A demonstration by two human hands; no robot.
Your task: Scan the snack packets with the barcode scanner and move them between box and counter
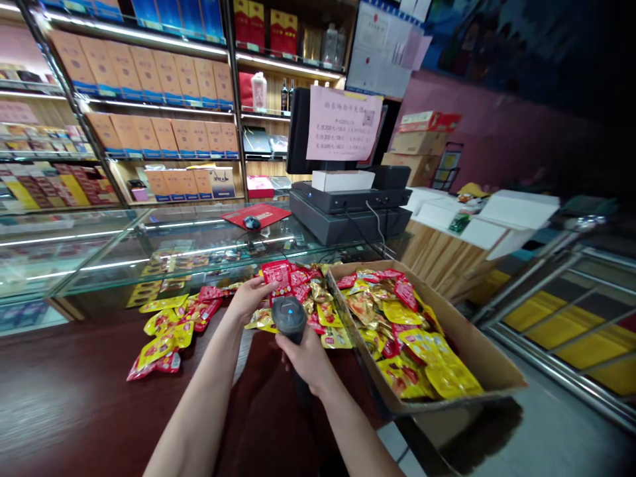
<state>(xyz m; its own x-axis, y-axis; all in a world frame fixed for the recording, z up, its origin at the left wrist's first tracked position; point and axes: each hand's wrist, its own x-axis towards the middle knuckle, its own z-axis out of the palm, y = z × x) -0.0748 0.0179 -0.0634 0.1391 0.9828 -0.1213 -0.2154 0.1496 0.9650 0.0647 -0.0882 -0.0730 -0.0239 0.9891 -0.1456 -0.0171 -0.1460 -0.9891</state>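
Note:
My left hand (248, 298) pinches a red snack packet (278, 275) at its left side and holds it up over the pile. Wrapped in my right hand (305, 358) is a black handheld scanner (289, 317), its head just below the packet and a small blue light showing on top. Behind and around both hands lie red, gold and yellow packets (330, 315). Another group of yellow and red packets (166, 338) rests on the dark red tabletop (64, 391) to the left. At the right, an open cardboard box (462, 331) is filled with similar packets.
Behind the table is a glass display counter (109, 255) with a red mat (256, 215), a mouse (251, 223) and a register with a monitor (298, 132). Shelves of boxed goods stand behind. A metal railing (546, 285) is at the right.

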